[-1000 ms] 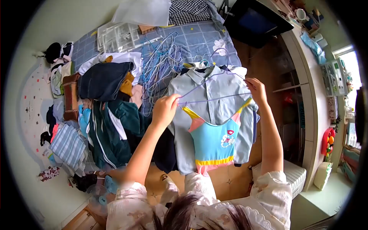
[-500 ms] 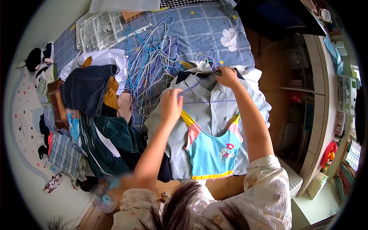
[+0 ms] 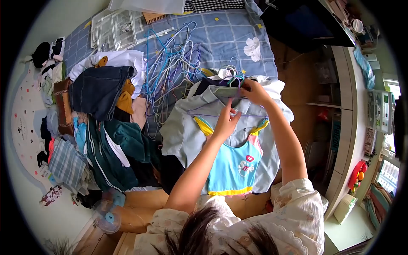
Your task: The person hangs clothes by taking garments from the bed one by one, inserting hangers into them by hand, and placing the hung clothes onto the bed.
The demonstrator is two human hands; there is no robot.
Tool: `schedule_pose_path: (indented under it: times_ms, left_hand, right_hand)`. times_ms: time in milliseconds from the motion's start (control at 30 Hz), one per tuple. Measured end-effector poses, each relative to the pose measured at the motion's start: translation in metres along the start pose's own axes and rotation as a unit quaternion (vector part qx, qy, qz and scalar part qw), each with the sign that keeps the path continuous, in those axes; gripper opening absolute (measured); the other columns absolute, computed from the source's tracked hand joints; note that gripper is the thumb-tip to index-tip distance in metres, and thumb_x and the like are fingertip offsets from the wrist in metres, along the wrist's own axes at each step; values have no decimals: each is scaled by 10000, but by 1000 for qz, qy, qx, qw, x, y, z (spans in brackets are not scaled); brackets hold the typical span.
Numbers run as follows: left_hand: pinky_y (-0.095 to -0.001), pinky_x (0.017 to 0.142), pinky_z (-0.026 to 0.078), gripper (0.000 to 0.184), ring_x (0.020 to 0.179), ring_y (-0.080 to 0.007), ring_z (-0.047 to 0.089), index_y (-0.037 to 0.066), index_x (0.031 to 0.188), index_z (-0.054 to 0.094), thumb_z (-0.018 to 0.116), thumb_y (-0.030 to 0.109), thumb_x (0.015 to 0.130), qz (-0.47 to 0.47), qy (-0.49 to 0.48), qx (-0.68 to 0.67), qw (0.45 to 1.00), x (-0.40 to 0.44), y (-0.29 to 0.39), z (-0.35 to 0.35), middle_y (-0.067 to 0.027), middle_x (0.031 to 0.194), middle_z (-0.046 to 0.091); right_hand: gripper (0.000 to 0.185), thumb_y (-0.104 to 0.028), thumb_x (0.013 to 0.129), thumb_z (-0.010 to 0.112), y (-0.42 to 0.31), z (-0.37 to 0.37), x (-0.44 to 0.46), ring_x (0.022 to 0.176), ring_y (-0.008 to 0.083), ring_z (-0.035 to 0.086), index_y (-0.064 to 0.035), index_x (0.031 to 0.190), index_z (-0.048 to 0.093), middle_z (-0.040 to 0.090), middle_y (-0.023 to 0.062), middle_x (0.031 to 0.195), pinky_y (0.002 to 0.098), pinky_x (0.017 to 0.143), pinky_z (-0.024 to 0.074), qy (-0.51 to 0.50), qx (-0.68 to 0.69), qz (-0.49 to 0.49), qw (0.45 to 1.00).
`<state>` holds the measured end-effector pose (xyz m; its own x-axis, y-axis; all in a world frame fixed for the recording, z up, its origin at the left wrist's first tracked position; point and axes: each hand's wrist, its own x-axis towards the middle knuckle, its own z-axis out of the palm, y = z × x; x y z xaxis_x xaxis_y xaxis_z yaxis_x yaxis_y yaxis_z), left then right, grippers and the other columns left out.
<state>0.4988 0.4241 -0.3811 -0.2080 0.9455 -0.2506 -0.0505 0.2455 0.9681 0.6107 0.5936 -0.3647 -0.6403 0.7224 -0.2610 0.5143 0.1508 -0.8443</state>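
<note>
A purple clothes hanger (image 3: 255,115) carries a small aqua top (image 3: 231,168) with yellow-and-pink straps and a "Smile" print. The top lies over a light grey-blue button shirt (image 3: 182,138). My right hand (image 3: 255,92) is closed at the hanger's hook, fingertips pinched on it. Just below and to its left is my left hand (image 3: 227,122), index finger stretched up toward the hanger's neck and thumb apart. It holds nothing I can see. More hooks (image 3: 233,72) and layered garments show behind the shirt's collar.
Tangled hangers (image 3: 172,59) lie on the blue checked bedding (image 3: 225,36). To the left is a clothes heap with dark jeans (image 3: 97,91) and a green jacket (image 3: 123,142). A small fan (image 3: 109,217) stands lower left; a white cabinet (image 3: 340,127) stands right.
My left hand has moved right from the hanger's left side to below its neck. My right hand stays near the hook. The top and shirt have shifted slightly left.
</note>
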Motion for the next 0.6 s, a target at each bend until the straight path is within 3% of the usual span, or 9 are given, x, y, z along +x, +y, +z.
schedule_pose_path:
  times_ms: [67,133,200,233,267,367,467,500,600]
  left_hand:
    - [-226,673,432,700,740,-95,455,78,1426,275,658,192,851,-21,15,-11,1000,-3,-1,13,-27,969,488]
    - [-245,729,415,679,830,-74,463,133,1405,307,675,233,843,-57,26,-184,981,-23,8,22,13,982,465]
    - [-261,777,405,631,900,-66,466,167,1377,343,674,230,844,-128,17,-382,915,-48,42,21,28,1023,468]
    - [-278,839,386,542,998,-68,455,210,1307,394,674,220,843,-108,1,-426,898,-58,49,23,50,1089,466]
    - [-282,879,392,489,1042,-98,465,158,1258,417,671,178,841,-90,8,-456,885,-73,58,26,17,1138,471]
    - [-294,921,404,438,1100,-138,456,56,1177,428,678,99,820,13,36,-368,929,-115,78,32,-58,1134,477]
    - [-251,822,436,398,950,-105,510,48,1072,453,705,22,765,-18,64,-389,919,-158,95,32,-31,988,519]
    - [-235,757,435,358,866,-86,506,48,1004,453,703,-4,755,-19,96,-341,935,-172,108,32,-4,906,505]
    - [-233,752,431,319,861,-85,498,60,980,452,690,13,774,-55,133,-341,929,-214,125,34,-4,898,491]
  right_hand:
    - [197,-136,792,640,-32,-2,-28,613,194,478,11,878,542,546,126,687,330,601,424,14,-18,-2,1000]
    - [206,-133,781,645,-83,-9,-59,612,233,488,6,892,542,555,145,706,338,601,426,4,-99,53,994]
    - [226,-131,767,649,-102,-6,-89,635,292,532,5,922,556,570,165,728,349,612,438,16,-102,24,994]
    - [251,-124,756,649,-109,-2,-105,718,346,569,1,960,574,592,171,784,364,654,459,20,-65,4,998]
    - [251,-109,752,651,-116,0,-121,795,346,583,-14,977,592,596,162,833,373,699,471,24,-98,-31,994]
    - [231,-63,732,657,-144,6,-172,810,326,573,-35,955,605,592,143,855,379,710,471,37,-129,-83,988]
    - [310,21,645,651,-178,17,-221,789,310,569,-42,945,603,598,111,832,384,703,479,31,-144,-147,978]
    - [315,25,644,646,-186,23,-236,790,307,570,-38,949,598,601,109,832,383,706,481,24,-154,-157,975]
    - [339,19,640,645,-205,39,-270,800,304,575,-36,969,587,608,110,847,374,721,490,16,-162,-184,969]
